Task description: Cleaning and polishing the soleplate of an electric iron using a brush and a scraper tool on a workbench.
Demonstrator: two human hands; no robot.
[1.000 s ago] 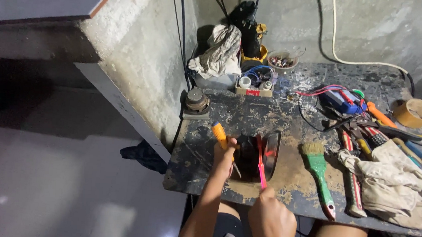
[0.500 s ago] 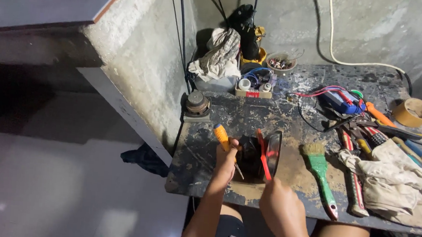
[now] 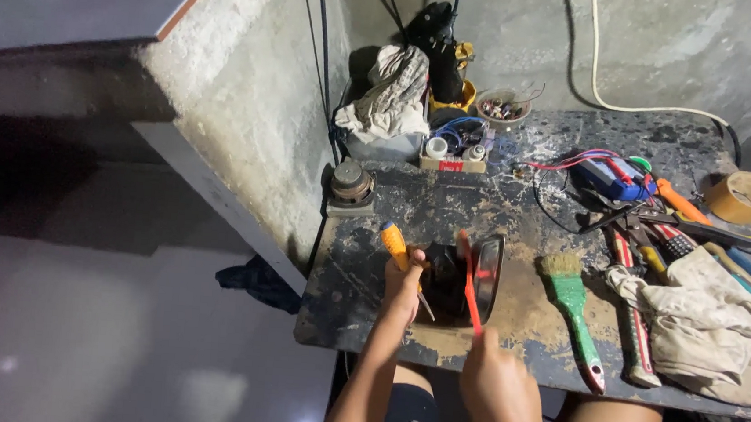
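Rough concrete corner, dim light, and a dark, scuffed bench (image 3: 367,325) pushed up vs the wall, crowded w/ gear. I'm sat at its near edge, knees under it.

The black speaker-like part (image 3: 463,283) sits right in front of me, just back from the near edge, tipped on its side so its round rim faces right. Both my hands are on it, one per side.

My left hand (image 3: 404,283) is closed round a screwdriver w/ an orange handle (image 3: 394,241); handle pokes up and away to the left, shaft runs down-right past my fingers toward the part's left flank. Tip itself is too small to make out.

My right hand (image 3: 497,389) is nearer me, at the bench edge, fist shut on a thin red tool (image 3: 470,284). Its long axis runs almost straight away from me, leaning slightly left, across the part's open face. Can't tell what kind of tool it is, or if the far end touches anything.

So: part lies dead ahead, left hand is the closer one to it, touching or nearly so; right hand hangs back, reaching it only via the red tool.

Right of that, apart from the part: green-handled brush (image 3: 573,304) lying lengthwise toward me, then a crumpled cloth (image 3: 719,336). Pliers, a blue box w/ wires and a tape roll (image 3: 742,196) sit farther back.
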